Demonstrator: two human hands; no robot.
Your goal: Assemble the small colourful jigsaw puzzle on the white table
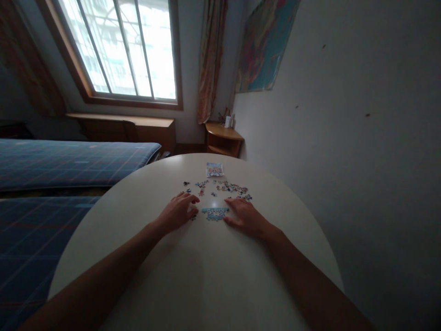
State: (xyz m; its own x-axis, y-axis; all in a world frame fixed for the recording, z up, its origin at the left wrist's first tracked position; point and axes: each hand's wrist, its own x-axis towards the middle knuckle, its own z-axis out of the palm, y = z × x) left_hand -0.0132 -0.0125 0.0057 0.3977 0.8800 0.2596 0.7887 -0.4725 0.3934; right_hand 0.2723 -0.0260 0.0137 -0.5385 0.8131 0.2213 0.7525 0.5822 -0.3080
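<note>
A partly joined jigsaw puzzle (215, 214), light blue with a straight far edge, lies flat on the white round table (193, 276) between my hands. My left hand (177, 211) rests to its left, fingers apart and curved, with a few loose pieces by the fingertips. On the other side my right hand (246, 216) has thumb and forefinger spread at the puzzle's right end, seemingly touching it. Loose puzzle pieces (232, 187) are scattered beyond both hands, most of them on the right. Behind them lies a small picture packet (214, 169).
Left of the table is a bed with a blue plaid mattress (76, 161). A wooden corner cabinet (223, 133) stands past the table's far edge, holding small items. The white wall (344, 151) runs close along the right side. A window (127, 50) is ahead.
</note>
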